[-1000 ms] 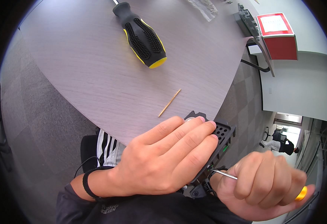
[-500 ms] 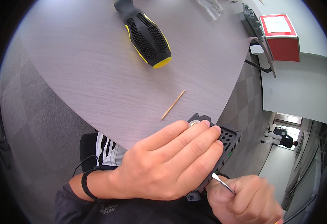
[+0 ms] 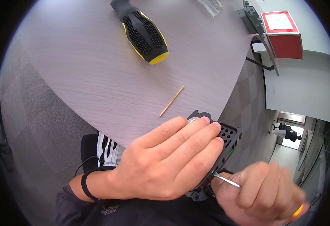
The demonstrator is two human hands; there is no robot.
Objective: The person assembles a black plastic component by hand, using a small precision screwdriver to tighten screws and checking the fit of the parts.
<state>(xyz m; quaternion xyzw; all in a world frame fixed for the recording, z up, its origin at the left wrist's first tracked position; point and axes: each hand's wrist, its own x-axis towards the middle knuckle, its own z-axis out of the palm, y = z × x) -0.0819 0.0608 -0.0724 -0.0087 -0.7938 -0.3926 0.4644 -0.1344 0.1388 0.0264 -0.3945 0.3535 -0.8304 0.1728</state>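
Note:
A black plastic housing point(image 3: 232, 132) with a grid of round holes lies under my left hand point(image 3: 168, 162). My left fingers are pressed together over its top and hold it against my body, hiding much of it. My right hand point(image 3: 261, 192) grips a small flat-bladed screwdriver point(image 3: 229, 181); its metal tip meets the housing's side edge, and an orange-yellow handle end shows beyond the fist. A strip of green shows in the housing's side. Past my left fingertips, a wooden toothpick point(image 3: 171, 101) rests on the table.
A thick black and yellow tool handle point(image 3: 145, 34) lies farther back on the grey table point(image 3: 89, 67). At the far right are a grey case point(image 3: 252, 18), a red and white box point(image 3: 285, 41) and a clear plastic bag point(image 3: 212, 6). A person point(image 3: 290, 132) is in the distance.
The screwdriver tip has shifted from just off the housing to its side edge. My right hand has moved right and turned, bringing the handle end into view.

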